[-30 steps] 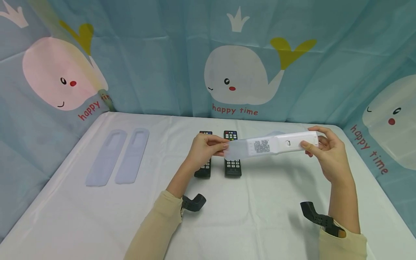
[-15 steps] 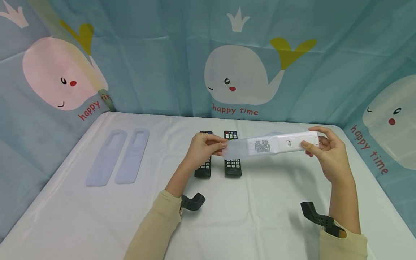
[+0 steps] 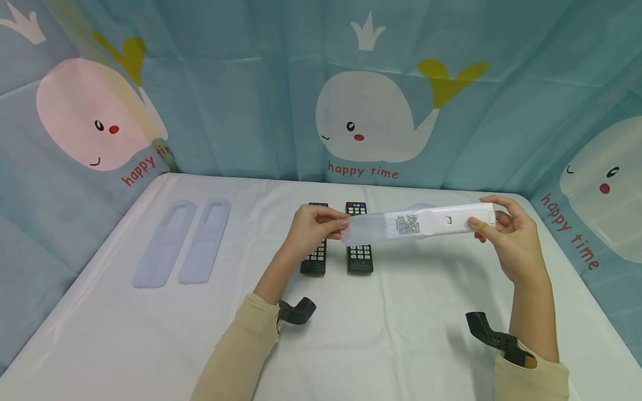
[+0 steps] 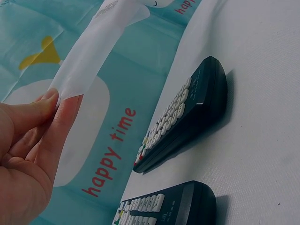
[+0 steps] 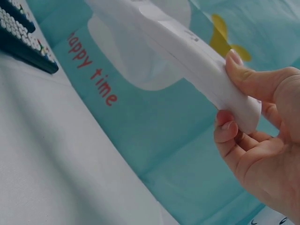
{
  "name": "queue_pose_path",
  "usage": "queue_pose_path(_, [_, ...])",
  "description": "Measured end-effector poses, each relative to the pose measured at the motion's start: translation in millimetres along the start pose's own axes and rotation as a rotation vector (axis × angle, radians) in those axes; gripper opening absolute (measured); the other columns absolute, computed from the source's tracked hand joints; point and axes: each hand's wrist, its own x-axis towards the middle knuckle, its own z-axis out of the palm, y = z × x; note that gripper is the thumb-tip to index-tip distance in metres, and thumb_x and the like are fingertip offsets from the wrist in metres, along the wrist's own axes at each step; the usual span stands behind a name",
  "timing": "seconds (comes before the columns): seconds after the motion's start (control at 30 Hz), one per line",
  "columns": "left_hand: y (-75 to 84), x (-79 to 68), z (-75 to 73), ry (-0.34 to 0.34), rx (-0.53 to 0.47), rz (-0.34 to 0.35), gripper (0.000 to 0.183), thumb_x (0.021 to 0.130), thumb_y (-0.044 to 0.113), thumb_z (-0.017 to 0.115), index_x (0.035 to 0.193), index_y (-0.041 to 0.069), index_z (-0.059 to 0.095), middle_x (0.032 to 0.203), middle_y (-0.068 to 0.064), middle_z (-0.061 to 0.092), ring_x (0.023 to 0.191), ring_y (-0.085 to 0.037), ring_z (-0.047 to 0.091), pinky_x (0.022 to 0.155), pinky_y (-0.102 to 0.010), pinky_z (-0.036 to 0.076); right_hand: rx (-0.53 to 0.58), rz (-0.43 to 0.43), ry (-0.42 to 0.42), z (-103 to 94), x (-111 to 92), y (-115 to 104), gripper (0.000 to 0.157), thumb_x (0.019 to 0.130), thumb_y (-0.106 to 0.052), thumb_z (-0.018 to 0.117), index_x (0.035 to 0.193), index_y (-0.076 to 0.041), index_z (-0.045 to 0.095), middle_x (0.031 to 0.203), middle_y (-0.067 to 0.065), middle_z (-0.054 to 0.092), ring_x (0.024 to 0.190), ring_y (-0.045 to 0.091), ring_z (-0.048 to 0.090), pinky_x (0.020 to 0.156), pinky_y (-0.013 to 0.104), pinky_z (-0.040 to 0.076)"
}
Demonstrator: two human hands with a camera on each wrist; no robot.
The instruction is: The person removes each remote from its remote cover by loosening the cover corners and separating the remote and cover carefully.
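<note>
My right hand (image 3: 519, 242) grips the bare right end of a white remote control (image 3: 458, 219), thumb on its back face near the battery cover. A translucent silicone sleeve (image 3: 368, 228) covers the remote's left part, where a printed label shows through. At the far left end of the sleeve, my left hand (image 3: 313, 231) pinches the soft material between thumb and fingers. Both are held above the table, roughly level. In the left wrist view the thumb and fingertips close on the sleeve's (image 4: 89, 61) flat end. The right wrist view shows the white remote (image 5: 201, 61) sloping away from my fingers.
Two black remote controls (image 3: 359, 259) (image 3: 313, 263) lie side by side behind and below the sleeve. Two more translucent sleeves (image 3: 163, 245) (image 3: 204, 242) lie flat on the left of the white-covered table (image 3: 351, 345). A blue whale-print curtain (image 3: 241, 111) stands behind.
The white remote and my right hand have shifted slightly right, out from the sleeve's left end. My left hand keeps its pinch on the sleeve and has moved slightly left.
</note>
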Motion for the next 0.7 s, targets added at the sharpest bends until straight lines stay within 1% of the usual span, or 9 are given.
queue_pose_path(0.2, [0.8,-1.1,-1.4,0.012,0.013,0.000,0.019,0.096,-0.003,0.075,0.113,-0.009,0.078,0.105,-0.022,0.079,0.072,-0.004,0.071,0.071,-0.023,0.063,-0.011,-0.003,0.007,-0.4,-0.6,0.3,0.039,0.094,0.003,0.076,0.122,-0.022,0.065,0.109,-0.007,0.065,0.081,0.002,0.066,0.067,0.011,0.056])
queue_pose_path(0.43, [0.4,-0.4,-4.0,0.035,0.017,-0.014,0.019,0.096,-0.002,0.074,0.113,-0.009,0.078,0.107,-0.022,0.078,0.072,-0.005,0.071,0.071,-0.022,0.063,-0.080,0.023,0.070,-4.1,-0.8,-1.3,0.038,0.094,-0.004,0.079,0.124,-0.023,0.064,0.108,-0.010,0.065,0.082,0.001,0.066,0.068,0.010,0.056])
queue_pose_path(0.57, [0.4,0.2,-5.7,0.040,0.014,-0.029,0.019,0.096,-0.002,0.075,0.113,-0.009,0.078,0.108,-0.022,0.078,0.071,-0.005,0.070,0.070,-0.021,0.063,-0.075,0.034,0.105,-6.0,-1.2,-2.0,0.039,0.094,-0.006,0.080,0.124,-0.023,0.065,0.109,-0.009,0.065,0.083,0.003,0.065,0.068,0.010,0.056])
queue_pose_path(0.7, [0.0,1.0,-7.2,0.040,0.020,-0.038,0.020,0.096,-0.002,0.075,0.114,-0.009,0.077,0.110,-0.022,0.078,0.071,-0.005,0.070,0.070,-0.021,0.063,-0.035,0.034,0.120,-7.7,-1.2,-2.1,0.040,0.093,-0.006,0.081,0.126,-0.021,0.065,0.110,-0.008,0.065,0.085,0.005,0.064,0.068,0.010,0.056])
